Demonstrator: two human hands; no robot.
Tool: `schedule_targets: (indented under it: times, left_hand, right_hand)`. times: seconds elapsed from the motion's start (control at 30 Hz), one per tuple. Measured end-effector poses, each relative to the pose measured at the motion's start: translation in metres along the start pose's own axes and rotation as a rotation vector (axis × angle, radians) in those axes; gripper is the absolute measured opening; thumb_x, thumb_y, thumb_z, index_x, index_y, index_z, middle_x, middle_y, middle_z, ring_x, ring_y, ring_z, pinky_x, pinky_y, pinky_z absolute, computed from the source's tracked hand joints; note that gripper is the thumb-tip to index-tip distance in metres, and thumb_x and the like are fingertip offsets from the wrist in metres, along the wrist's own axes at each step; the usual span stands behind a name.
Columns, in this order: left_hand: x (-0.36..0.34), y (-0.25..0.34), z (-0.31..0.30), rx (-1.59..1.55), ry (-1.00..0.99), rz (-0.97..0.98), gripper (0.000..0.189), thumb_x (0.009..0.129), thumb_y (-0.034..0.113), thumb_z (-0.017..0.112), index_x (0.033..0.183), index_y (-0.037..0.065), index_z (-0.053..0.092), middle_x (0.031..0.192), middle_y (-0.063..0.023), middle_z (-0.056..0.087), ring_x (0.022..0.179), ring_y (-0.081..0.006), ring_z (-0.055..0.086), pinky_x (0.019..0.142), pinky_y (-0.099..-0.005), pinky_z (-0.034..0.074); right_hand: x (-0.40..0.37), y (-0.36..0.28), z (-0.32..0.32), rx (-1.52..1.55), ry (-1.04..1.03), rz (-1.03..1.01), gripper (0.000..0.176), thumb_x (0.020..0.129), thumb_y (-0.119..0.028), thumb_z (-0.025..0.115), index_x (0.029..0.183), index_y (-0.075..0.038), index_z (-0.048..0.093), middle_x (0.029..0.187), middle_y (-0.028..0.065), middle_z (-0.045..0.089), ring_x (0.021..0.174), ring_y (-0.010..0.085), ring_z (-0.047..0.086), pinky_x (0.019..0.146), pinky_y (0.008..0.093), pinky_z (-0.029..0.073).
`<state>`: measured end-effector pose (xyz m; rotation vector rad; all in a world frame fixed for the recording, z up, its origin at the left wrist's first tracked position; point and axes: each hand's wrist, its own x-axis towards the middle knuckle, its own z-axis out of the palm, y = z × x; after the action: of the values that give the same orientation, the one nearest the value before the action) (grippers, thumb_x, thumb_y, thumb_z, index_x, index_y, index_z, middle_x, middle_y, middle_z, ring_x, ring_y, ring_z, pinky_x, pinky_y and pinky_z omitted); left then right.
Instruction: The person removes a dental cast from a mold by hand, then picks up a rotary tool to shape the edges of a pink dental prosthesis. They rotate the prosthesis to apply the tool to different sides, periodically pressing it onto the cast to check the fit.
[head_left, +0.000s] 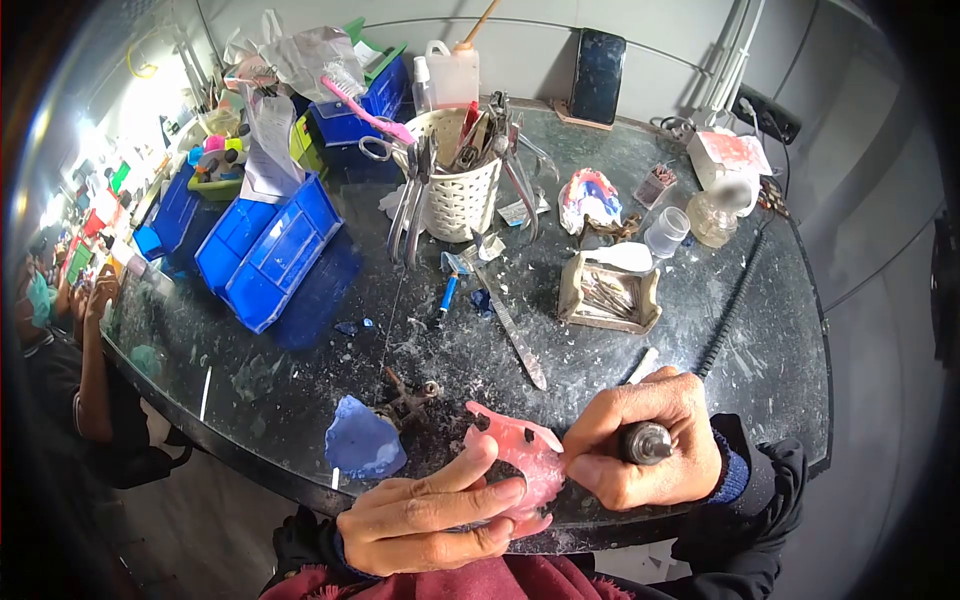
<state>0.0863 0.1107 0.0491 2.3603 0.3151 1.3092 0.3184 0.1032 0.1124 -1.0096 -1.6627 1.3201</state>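
Note:
My left hand (430,518) holds a pink acrylic denture plate (543,472) over the front edge of the bench, its fingers lying across the near side. The plate has a curved outline and dark gaps near its upper edge. Wrapped around a dark rotary handpiece (646,442), my right hand (612,415) is close against the plate's right side; the working tip is hidden behind the fingers. Left of the plate sits a blue dental cast (363,440), beside a rusty metal articulator (408,402).
A white basket (462,200) of pliers and scissors stands mid-bench. Blue bins (270,255) occupy the left. A long spatula (515,338), a blue razor (450,285), a box of burs (610,292) and a dental model (588,200) lie beyond my hands. Another person's arm (95,365) is at far left.

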Motion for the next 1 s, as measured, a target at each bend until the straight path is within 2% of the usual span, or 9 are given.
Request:
schedule_targets:
  times: [0.2, 0.23, 0.33, 0.37, 0.4, 0.57, 0.67, 0.87, 1.0]
  left_hand:
    - [0.003, 0.000, 0.007, -0.052, 0.098, -0.013, 0.036, 0.054, 0.004, 0.086, 0.083, 0.010, 0.065, 0.110, -0.0120, 0.060, 0.120, -0.0363, 0.045, 0.093, -0.0406, 0.047]
    - [0.003, -0.001, 0.007, -0.071, 0.114, -0.012, 0.035, 0.054, 0.003, 0.086, 0.082, 0.010, 0.065, 0.110, -0.0124, 0.060, 0.120, -0.0366, 0.045, 0.093, -0.0416, 0.047]
    - [0.002, 0.000, 0.009, -0.096, 0.150, -0.033, 0.034, 0.054, 0.001, 0.085, 0.079, 0.008, 0.063, 0.108, -0.0152, 0.060, 0.114, -0.0368, 0.050, 0.092, -0.0438, 0.048]
    - [0.002, 0.001, 0.009, -0.100, 0.161, -0.044, 0.033, 0.054, 0.000, 0.085, 0.078, 0.008, 0.063, 0.108, -0.0163, 0.060, 0.111, -0.0368, 0.053, 0.091, -0.0445, 0.049]
    - [0.004, 0.000, 0.011, -0.129, 0.193, -0.044, 0.032, 0.057, -0.001, 0.083, 0.080, 0.006, 0.062, 0.107, -0.0174, 0.060, 0.108, -0.0364, 0.055, 0.087, -0.0422, 0.051]
    - [-0.002, 0.000, 0.013, -0.595, 0.371, -0.211, 0.022, 0.067, -0.007, 0.075, 0.078, -0.001, 0.057, 0.099, -0.0299, 0.060, 0.094, -0.0371, 0.062, 0.075, -0.0402, 0.057]
    - [0.003, 0.013, 0.014, -0.839, 0.572, -0.541, 0.019, 0.068, -0.012, 0.071, 0.076, -0.006, 0.054, 0.091, -0.0327, 0.061, 0.088, -0.0343, 0.064, 0.070, -0.0395, 0.058]
    - [0.003, 0.010, 0.010, -0.741, 0.491, -0.579, 0.025, 0.067, -0.012, 0.072, 0.084, -0.007, 0.055, 0.088, -0.0300, 0.062, 0.088, -0.0319, 0.065, 0.072, -0.0367, 0.057]
    - [0.009, 0.003, 0.013, -0.641, 0.490, -0.463, 0.036, 0.064, -0.012, 0.074, 0.093, -0.006, 0.053, 0.095, -0.0292, 0.060, 0.088, -0.0333, 0.065, 0.073, -0.0374, 0.058]
  right_hand:
    - [0.001, 0.005, 0.000, 0.023, 0.113, -0.005, 0.007, 0.073, -0.002, 0.066, 0.079, -0.001, 0.062, 0.066, 0.0012, 0.061, 0.059, 0.0049, 0.055, 0.054, 0.0209, 0.044]
    - [0.002, 0.003, 0.000, 0.025, 0.094, -0.078, 0.015, 0.072, -0.001, 0.068, 0.087, -0.002, 0.064, 0.065, 0.0014, 0.061, 0.057, 0.0025, 0.052, 0.051, 0.0195, 0.041]
    - [0.006, -0.004, 0.004, 0.001, 0.121, -0.032, 0.016, 0.068, 0.000, 0.068, 0.083, 0.000, 0.065, 0.052, 0.0011, 0.056, 0.043, 0.0031, 0.049, 0.044, 0.0177, 0.037]
    - [0.009, 0.002, 0.003, -0.032, 0.088, -0.165, 0.027, 0.065, 0.002, 0.070, 0.092, 0.001, 0.066, 0.049, 0.0003, 0.056, 0.040, 0.0025, 0.048, 0.040, 0.0170, 0.035]
    - [0.004, 0.002, -0.004, -0.101, -0.039, -0.123, 0.038, 0.071, -0.001, 0.069, 0.108, -0.003, 0.063, 0.075, 0.0043, 0.066, 0.050, 0.0031, 0.050, 0.047, 0.0184, 0.039]
    - [0.007, 0.009, -0.003, -0.149, -0.079, -0.233, 0.026, 0.076, -0.013, 0.072, 0.098, -0.001, 0.066, 0.081, 0.0117, 0.068, 0.062, 0.0142, 0.065, 0.055, 0.0238, 0.049]
    - [0.009, 0.008, 0.004, -0.175, -0.063, -0.208, 0.017, 0.068, -0.007, 0.078, 0.082, -0.001, 0.070, 0.061, 0.0078, 0.065, 0.045, 0.0103, 0.057, 0.042, 0.0214, 0.041]
    - [0.005, 0.006, 0.009, -0.156, -0.042, -0.149, 0.010, 0.067, -0.003, 0.073, 0.075, 0.001, 0.067, 0.062, 0.0102, 0.064, 0.048, 0.0147, 0.061, 0.046, 0.0240, 0.045]
    - [0.005, 0.006, 0.007, -0.149, -0.039, -0.124, 0.009, 0.066, -0.001, 0.071, 0.073, 0.001, 0.066, 0.063, 0.0107, 0.065, 0.050, 0.0156, 0.062, 0.048, 0.0235, 0.047]
